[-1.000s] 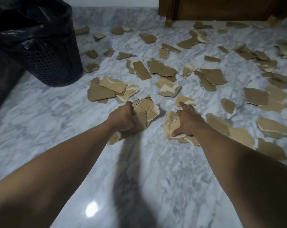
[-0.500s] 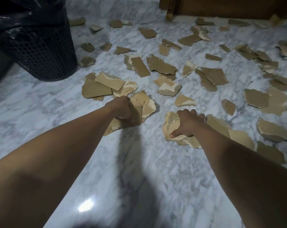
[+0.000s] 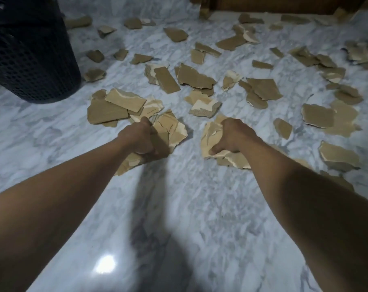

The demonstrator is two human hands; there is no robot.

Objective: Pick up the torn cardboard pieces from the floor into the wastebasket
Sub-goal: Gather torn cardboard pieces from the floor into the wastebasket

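Left hand [image 3: 136,138], right hand [image 3: 231,135] each clench torn brown cardboard pieces [image 3: 171,128]; black mesh wastebasket [image 3: 31,60] at ten o'clock, nearer left.

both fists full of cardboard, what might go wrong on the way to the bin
The left hand grips a fanned stack and the right hand a crumpled wad, so pieces may slip out mid-carry. The wastebasket stands far left, giving the right hand the longer trip. Near its base lie loose scraps; dropped ones would blend in.
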